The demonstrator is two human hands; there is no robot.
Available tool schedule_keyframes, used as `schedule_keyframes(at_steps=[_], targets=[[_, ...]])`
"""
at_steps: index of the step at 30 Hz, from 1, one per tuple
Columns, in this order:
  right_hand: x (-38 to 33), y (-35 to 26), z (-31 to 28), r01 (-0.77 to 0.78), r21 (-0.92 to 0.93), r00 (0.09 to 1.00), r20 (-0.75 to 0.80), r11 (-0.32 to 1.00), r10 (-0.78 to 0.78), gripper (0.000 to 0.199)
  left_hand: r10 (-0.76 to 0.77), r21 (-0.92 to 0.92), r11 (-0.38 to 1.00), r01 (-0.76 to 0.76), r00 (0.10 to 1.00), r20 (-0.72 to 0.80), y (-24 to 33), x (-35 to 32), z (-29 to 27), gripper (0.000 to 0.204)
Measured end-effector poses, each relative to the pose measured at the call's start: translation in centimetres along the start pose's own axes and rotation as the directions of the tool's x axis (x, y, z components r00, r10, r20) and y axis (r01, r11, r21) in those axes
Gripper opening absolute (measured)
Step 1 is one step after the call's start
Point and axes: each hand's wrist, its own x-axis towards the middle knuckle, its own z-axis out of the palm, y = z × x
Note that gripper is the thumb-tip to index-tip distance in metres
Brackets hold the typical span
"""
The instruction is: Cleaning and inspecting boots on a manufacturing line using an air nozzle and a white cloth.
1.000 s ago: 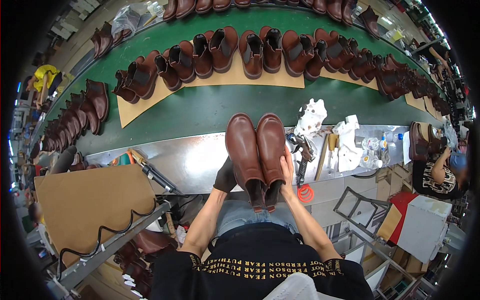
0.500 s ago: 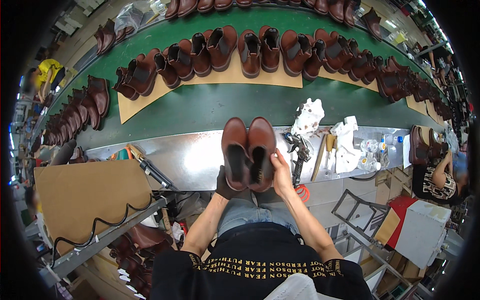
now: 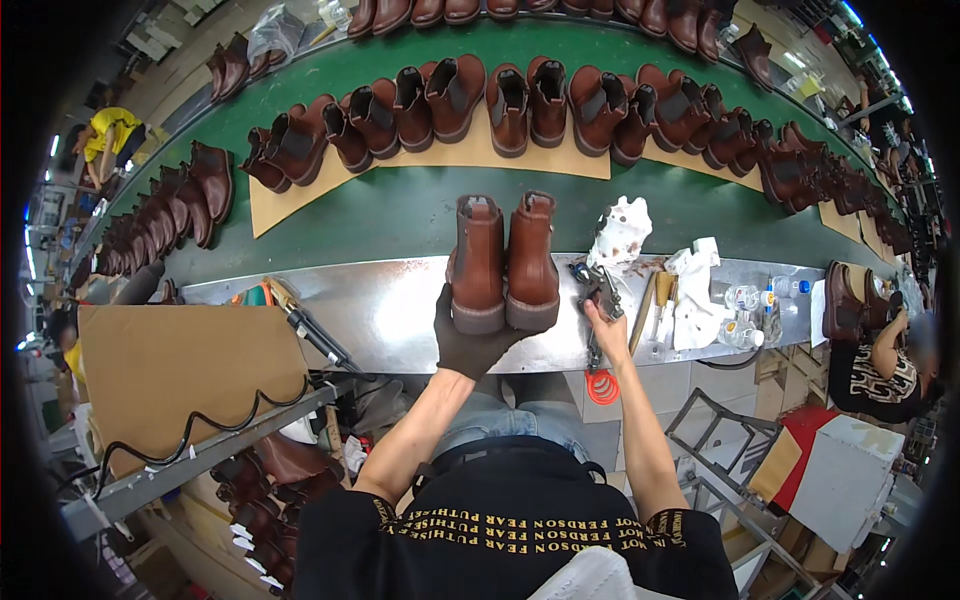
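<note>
Now our right hand (image 3: 603, 322) has left the boots (image 3: 505, 265) for pliers (image 3: 592, 290), fingers curled; gloved left hand (image 3: 470, 340) cups both heels at the bench's (image 3: 400, 320) front edge, steadying them.

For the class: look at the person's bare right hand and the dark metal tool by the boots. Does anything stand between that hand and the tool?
Nothing visible does. The right hand already rests at the dark tool on the metal bench, right of the pair of brown boots that the gloved left hand holds by the heels.
</note>
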Motion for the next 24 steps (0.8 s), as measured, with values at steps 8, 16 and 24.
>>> schedule_keyframes(at_steps=[8, 16, 24], targets=[[-6.7, -14.2, -4.0, 0.091, 0.398, 0.995, -0.001, 0.913, -0.099, 0.016, 0.208, 0.902, 0.38, -0.203, 0.969, 0.13, 2.1, 0.9, 2.5, 0.077], [-12.8, -23.1, -9.2, 0.32, 0.043, 0.92, 0.222, 0.946, -0.322, 0.018, 0.211, 0.878, 0.42, -0.23, 0.966, 0.152, 1.2, 2.6, 1.5, 0.09], [-12.6, -22.3, -7.4, 0.288, 0.012, 0.958, -0.014, 0.958, -0.288, 0.017, 0.069, 0.493, 0.856, -0.157, 0.979, 0.191, 1.9, 2.1, 3.4, 0.072]])
